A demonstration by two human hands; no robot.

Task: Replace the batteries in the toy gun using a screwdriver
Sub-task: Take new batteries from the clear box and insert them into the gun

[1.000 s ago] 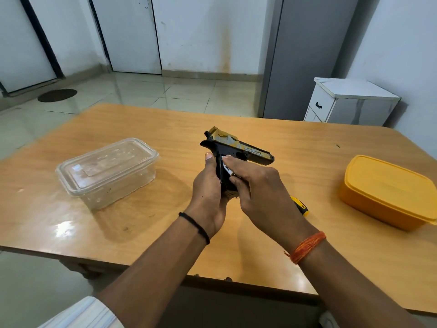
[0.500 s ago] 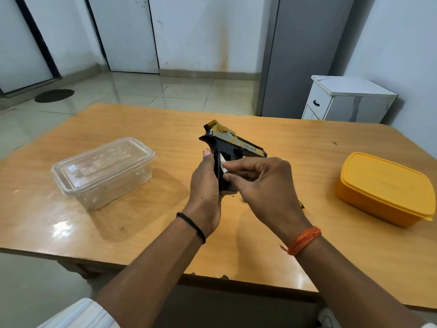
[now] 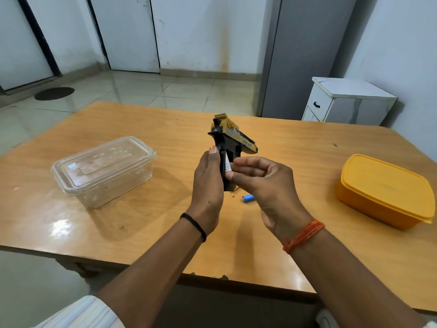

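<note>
We see black plastic toy gun with yellow-gold slide (image 3: 233, 140) held upright above wooden table, grip pointing down, muzzle angled right and away. Grip side open; we make out white cylindrical battery (image 3: 227, 165) seated lengthwise in grip cavity. Small blue cylindrical battery (image 3: 248, 198) lies on its side on tabletop, just below and right of gun's base. Tiny dark screw (image 3: 233, 196) lies beside it.
</note>
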